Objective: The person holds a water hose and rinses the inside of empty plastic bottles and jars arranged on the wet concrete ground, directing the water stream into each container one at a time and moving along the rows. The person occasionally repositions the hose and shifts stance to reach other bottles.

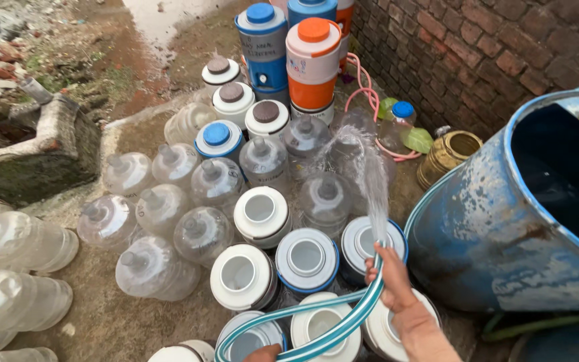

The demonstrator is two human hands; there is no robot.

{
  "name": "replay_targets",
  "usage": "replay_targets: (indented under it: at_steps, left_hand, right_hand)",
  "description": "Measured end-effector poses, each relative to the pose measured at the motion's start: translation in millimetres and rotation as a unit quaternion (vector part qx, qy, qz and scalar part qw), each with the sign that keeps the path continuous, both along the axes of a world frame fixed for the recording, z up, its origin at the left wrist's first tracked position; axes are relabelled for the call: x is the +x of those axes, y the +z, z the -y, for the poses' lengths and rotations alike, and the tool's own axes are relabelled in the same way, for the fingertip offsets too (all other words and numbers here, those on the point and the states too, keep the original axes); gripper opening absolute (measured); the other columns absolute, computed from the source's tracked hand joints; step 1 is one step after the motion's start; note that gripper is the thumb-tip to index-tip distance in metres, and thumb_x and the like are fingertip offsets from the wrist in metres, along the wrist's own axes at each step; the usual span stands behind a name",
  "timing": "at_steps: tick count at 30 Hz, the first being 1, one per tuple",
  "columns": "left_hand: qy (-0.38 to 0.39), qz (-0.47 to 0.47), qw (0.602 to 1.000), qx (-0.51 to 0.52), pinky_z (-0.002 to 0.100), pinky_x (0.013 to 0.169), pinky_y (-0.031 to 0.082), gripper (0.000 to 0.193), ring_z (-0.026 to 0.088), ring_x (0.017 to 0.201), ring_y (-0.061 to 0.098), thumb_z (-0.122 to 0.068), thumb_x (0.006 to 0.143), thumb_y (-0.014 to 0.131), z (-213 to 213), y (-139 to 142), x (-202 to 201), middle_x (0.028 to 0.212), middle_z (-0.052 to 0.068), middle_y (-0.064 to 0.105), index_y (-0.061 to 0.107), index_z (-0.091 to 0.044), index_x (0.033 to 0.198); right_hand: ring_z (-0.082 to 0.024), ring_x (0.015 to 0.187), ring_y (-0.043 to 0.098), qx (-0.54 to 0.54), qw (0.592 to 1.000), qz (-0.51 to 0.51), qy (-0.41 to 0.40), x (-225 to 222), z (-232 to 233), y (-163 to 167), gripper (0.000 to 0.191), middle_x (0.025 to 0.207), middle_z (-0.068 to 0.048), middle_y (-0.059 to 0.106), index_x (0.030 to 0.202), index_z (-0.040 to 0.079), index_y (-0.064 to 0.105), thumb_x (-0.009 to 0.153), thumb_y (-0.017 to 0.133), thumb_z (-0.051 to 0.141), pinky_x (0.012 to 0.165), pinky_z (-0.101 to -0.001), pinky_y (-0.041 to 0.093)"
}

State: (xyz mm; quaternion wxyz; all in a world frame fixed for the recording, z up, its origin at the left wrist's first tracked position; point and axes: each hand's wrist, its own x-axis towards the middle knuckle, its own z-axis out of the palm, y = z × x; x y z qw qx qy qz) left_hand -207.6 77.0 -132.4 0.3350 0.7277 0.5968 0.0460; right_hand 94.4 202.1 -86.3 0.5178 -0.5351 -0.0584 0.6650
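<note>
Over white jugs [358, 246] | right hand [389, 278] gripping hose [343, 322] | left hand [264, 353] unclear

Printed labels wrap the orange-white jug [313, 64] and blue jug [263, 47].

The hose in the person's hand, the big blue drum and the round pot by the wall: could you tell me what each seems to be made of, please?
The hose looks like flexible clear plastic with green striping; it bends and shows light through. The blue drum seems painted metal, given rust-brown patches, though plastic is possible. The pot looks like brass, yellow and shiny.
</note>
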Motion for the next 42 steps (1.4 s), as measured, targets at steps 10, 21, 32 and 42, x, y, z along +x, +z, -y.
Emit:
replay_targets:
  at_steps: [10,21,32,42]
  left_hand:
    - [0.035,0.073,0.996,-0.037,0.052,0.084,0.053,0.045,0.039,0.099,0.069,-0.024,0.079,0.083,12.9,15.8,46.9,0.099,0.017,0.071,0.06,-0.013,0.116]
    - [0.106,0.277,0.955,-0.01,0.041,0.09,0.051,0.031,0.036,0.107,0.066,-0.027,0.094,0.071,21.9,80.1,30.6,0.113,0.017,0.068,0.065,-0.006,0.115]
    - [0.221,0.341,0.913,0.035,0.036,0.082,0.056,0.02,0.022,0.098,0.072,-0.017,0.089,0.071,-10.5,92.8,5.0,0.104,0.01,0.072,0.069,-0.004,0.104]
    - [0.23,0.343,0.909,0.044,0.033,0.078,0.058,0.019,0.018,0.091,0.074,-0.017,0.09,0.07,-23.3,102.7,2.3,0.099,0.008,0.074,0.072,-0.004,0.103]
  right_hand:
    - [-0.011,0.049,0.043,-0.019,1.0,0.013,-0.004,-14.8,-11.2,13.6,0.033,0.071,-0.009,0.054,0.107,0.016,0.049,0.104,0.05,0.049,0.041,-0.0249,0.038]
    - [-0.009,0.049,0.04,0.01,0.997,0.076,0.027,9.9,7.5,46.1,0.028,0.073,-0.005,0.051,0.109,0.02,0.05,0.105,0.048,0.047,0.041,-0.024,0.034]
    - [-0.01,0.05,0.039,0.04,0.992,0.117,0.02,-5.3,14.8,67.5,0.026,0.073,-0.004,0.048,0.109,0.019,0.048,0.106,0.045,0.045,0.043,-0.0252,0.035]
    - [-0.01,0.051,0.039,0.06,0.991,0.121,-0.011,5.5,3.8,85.3,0.028,0.073,-0.004,0.048,0.109,0.018,0.046,0.106,0.046,0.046,0.043,-0.027,0.036]
